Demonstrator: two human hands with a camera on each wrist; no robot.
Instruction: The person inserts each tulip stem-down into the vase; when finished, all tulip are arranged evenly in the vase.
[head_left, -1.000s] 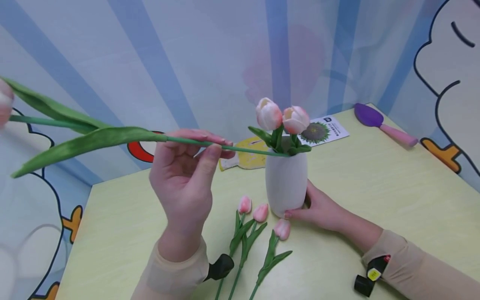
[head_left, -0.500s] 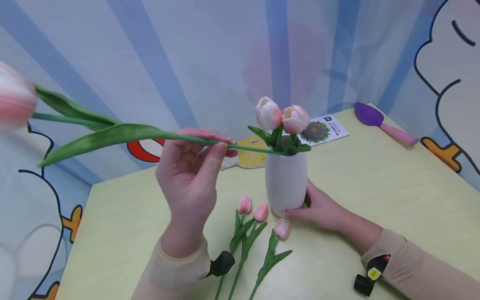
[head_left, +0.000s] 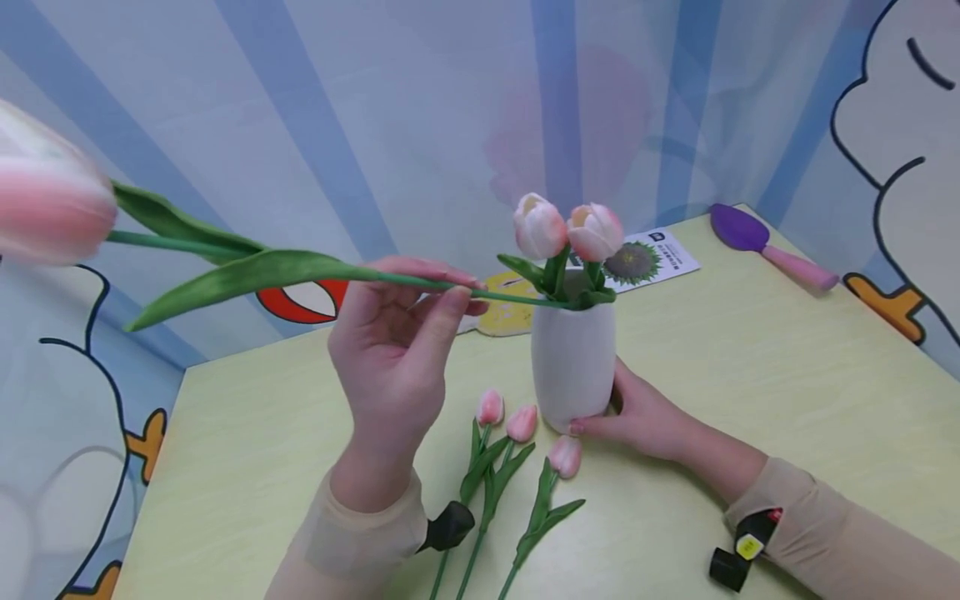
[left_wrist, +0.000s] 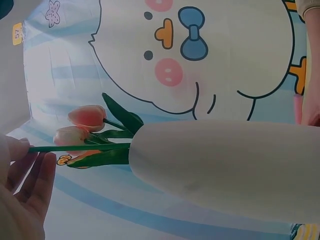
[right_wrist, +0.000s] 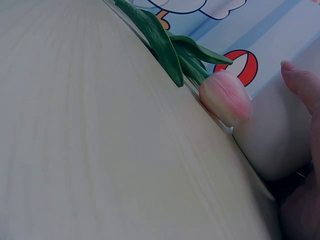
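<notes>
My left hand (head_left: pixel 393 358) pinches the green stem of a pink-and-white tulip (head_left: pixel 56 196) between thumb and fingers. The stem lies nearly level, its bloom off to the left and its far end at the vase mouth. In the left wrist view the stem (left_wrist: pixel 75 148) reaches the vase rim beside the leaves. Two tulips (head_left: pixel 540 227) stand in the white vase (head_left: pixel 573 367). My right hand (head_left: pixel 648 417) grips the vase low on its right side, thumb across the front; its other fingers are mostly hidden behind. The right wrist view shows the thumb (right_wrist: pixel 300 85) against the vase.
Three more tulips (head_left: pixel 521 425) lie on the pale yellow table (head_left: pixel 247 467) in front of the vase. Behind it are a yellow cutout (head_left: pixel 510 312) and a sunflower card (head_left: pixel 648 260). A purple scoop with a pink handle (head_left: pixel 795 267) lies at the back right.
My left hand has shifted right with the tulip, and its stem end has slid slightly into the vase mouth. More of the bloom shows at the left. My right hand and the vase hold still.
</notes>
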